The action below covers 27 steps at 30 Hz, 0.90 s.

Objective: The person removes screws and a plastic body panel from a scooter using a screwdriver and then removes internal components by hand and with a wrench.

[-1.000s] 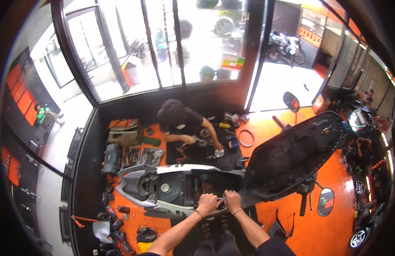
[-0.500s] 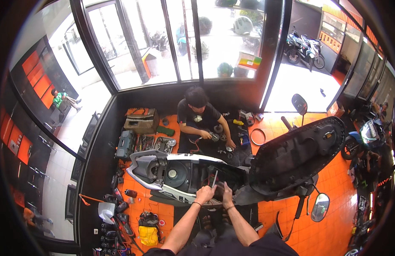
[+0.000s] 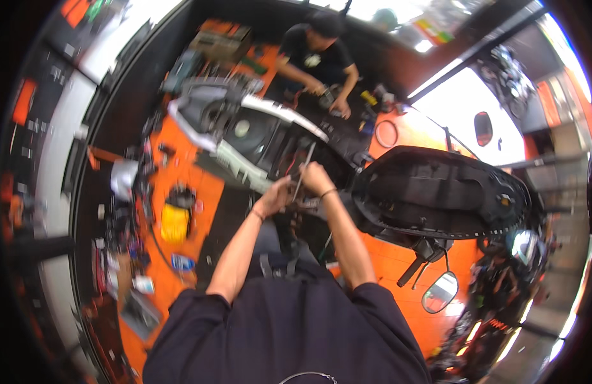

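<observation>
A thin straight metal rod-like tool [image 3: 311,153] stands tilted over the opened body of a scooter [image 3: 235,168]; its exact kind is too blurred to make out. My right hand [image 3: 318,180] is closed around the middle of the rod. Close beside its lower part is my left hand [image 3: 274,197], fingers curved toward the rod; motion blur hides whether they touch it. Both hands are above the near side of the dark compartment under the seat. The scooter's large black seat [image 3: 440,192] is swung up to the right, its hollow underside showing.
Across the scooter a co-worker [image 3: 315,57] sits on the floor, handling round metal parts. A cardboard box [image 3: 220,41] and toolbox [image 3: 183,69] lie far left. A yellow bag [image 3: 175,223] and scattered bottles lie left. A mirror [image 3: 440,292] juts out at the right.
My view has swung downward and turned. The rod, gripped by my left hand before, is now in my right hand, with the left hand lower beside it.
</observation>
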Tool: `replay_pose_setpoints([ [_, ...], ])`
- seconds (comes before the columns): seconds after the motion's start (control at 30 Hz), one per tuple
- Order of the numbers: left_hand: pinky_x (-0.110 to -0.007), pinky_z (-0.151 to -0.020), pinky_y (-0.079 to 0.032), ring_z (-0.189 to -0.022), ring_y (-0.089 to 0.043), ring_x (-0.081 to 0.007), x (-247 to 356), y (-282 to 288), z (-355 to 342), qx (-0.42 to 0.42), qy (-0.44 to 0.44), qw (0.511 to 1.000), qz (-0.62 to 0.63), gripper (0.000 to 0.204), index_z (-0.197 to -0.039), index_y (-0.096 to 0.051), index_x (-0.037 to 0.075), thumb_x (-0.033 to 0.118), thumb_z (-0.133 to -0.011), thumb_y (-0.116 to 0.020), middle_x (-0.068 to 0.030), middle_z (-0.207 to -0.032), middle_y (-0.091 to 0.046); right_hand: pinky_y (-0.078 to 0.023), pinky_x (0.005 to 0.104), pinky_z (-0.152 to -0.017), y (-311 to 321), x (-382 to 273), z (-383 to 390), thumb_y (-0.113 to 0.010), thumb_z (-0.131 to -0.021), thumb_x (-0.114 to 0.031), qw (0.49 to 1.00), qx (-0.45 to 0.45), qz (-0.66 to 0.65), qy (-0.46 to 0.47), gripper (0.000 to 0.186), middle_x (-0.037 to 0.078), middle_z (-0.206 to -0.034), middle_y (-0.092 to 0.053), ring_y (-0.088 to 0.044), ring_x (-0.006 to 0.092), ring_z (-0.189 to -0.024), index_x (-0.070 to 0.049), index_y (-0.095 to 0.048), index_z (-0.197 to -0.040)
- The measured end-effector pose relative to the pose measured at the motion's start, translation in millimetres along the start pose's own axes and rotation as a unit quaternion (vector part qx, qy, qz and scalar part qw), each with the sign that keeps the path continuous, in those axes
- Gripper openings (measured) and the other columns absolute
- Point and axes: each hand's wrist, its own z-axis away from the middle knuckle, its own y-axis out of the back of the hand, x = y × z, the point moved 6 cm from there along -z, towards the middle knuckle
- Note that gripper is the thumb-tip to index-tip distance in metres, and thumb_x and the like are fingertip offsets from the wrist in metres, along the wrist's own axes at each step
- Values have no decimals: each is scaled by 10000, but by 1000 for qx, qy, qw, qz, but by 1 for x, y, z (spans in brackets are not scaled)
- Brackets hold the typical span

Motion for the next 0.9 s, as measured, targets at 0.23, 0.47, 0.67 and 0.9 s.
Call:
replay_pose_setpoints([
  [0.23, -429, -924, -491, -997, -638, -309, -79, 85, -36, 251, 26, 935, 248, 666, -1252, -523, -12, 562, -1021, -278, -194, -1179, -623, -434, 349, -462, 12, -35, 13, -542, -970, -246, 943, -259, -176, -115, 416, 105, -568, -611, -545, 157, -462, 100, -658, -770],
  [0.47, -301, -396, -389, -434, -405, -183, -96, 107, -80, 472, -32, 746, 469, 309, -720, -460, 51, 202, -981, -392, -75, -578, -474, -543, 438, -646, 15, -42, 44, -534, -916, -167, 947, -318, 39, -12, 246, 229, -734, -668, -698, 361, -724, 48, -653, -932],
  [0.67, -322, -369, -247, -376, -273, -179, -156, 193, -150, 441, -86, 733, 511, 270, -617, -314, 102, 46, -881, -333, -41, -513, -326, -536, 427, -879, 45, -90, 43, -547, -830, -15, 910, -256, 257, 203, 492, 223, -1202, -598, -598, 396, -1117, 3, -523, -1321],
  [0.9, -317, -375, -248, -368, -274, -161, -130, 140, -121, 527, -27, 711, 465, 258, -675, -358, 102, 62, -930, -336, -24, -528, -329, -530, 319, -629, 69, -24, 43, -674, -905, -175, 960, 4, -108, -259, 524, 232, -1066, -607, -632, 205, -639, 137, -450, -1261],
])
